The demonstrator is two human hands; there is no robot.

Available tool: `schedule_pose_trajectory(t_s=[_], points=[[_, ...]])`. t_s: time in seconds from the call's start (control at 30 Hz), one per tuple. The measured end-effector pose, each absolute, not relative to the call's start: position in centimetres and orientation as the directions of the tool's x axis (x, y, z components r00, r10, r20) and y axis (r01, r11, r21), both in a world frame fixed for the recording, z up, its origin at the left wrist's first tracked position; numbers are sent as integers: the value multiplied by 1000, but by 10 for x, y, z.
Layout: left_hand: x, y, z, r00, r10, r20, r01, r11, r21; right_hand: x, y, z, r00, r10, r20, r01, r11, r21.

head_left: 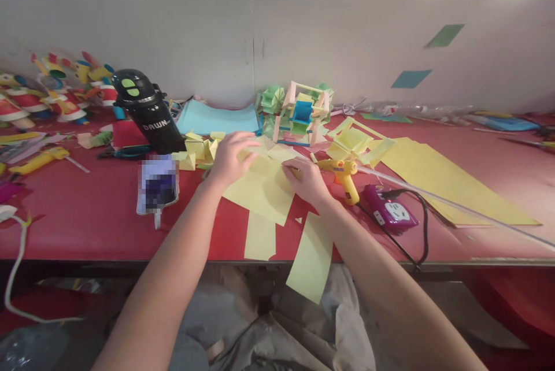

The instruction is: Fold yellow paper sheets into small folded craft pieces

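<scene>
My left hand [233, 157] is over the left part of a pale yellow paper sheet [264, 189], its fingers apart and nothing visible in them. On the sheet's right side, my right hand [307, 179] has its fingers pinched together. A thin brownish bit shows at those fingertips, too small to name. Beneath the sheet's lower edge a narrow yellow paper strip [260, 238] sticks out. Another yellow paper piece [311, 258] hangs over the table's front edge, partly behind my right forearm. Just right of my right hand lies a yellow glue gun [344, 174] with a long clear glue stick.
Behind the sheet stands a paper-and-stick wheel model [302, 114]. Folded yellow paper pieces [197, 150], a black bottle [150, 114] and a blurred phone-like object [158, 186] are on the left. To the right are a purple power socket [392, 209] with its cable and large yellow sheets [451, 183].
</scene>
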State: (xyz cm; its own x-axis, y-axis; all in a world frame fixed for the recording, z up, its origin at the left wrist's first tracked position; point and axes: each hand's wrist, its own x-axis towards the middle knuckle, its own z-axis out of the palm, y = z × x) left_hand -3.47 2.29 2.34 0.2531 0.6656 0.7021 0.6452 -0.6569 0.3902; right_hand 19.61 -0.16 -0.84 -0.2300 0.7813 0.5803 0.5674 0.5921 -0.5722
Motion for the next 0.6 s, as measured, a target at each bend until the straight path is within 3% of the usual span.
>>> schedule_pose_trajectory(t_s=[0.1,0.27,0.6], points=[[-14,14,24,359,649,671,662,-684,307,194,-3,-9,-275,748,604,585,629,-513],[-2,11,19,414,660,626,675,-684,275,191,-6,-7,-326,708,627,599,668,-442],[-18,17,23,291,725,624,696,-608,381,191,-9,-2,-262,733,628,602,633,-487]])
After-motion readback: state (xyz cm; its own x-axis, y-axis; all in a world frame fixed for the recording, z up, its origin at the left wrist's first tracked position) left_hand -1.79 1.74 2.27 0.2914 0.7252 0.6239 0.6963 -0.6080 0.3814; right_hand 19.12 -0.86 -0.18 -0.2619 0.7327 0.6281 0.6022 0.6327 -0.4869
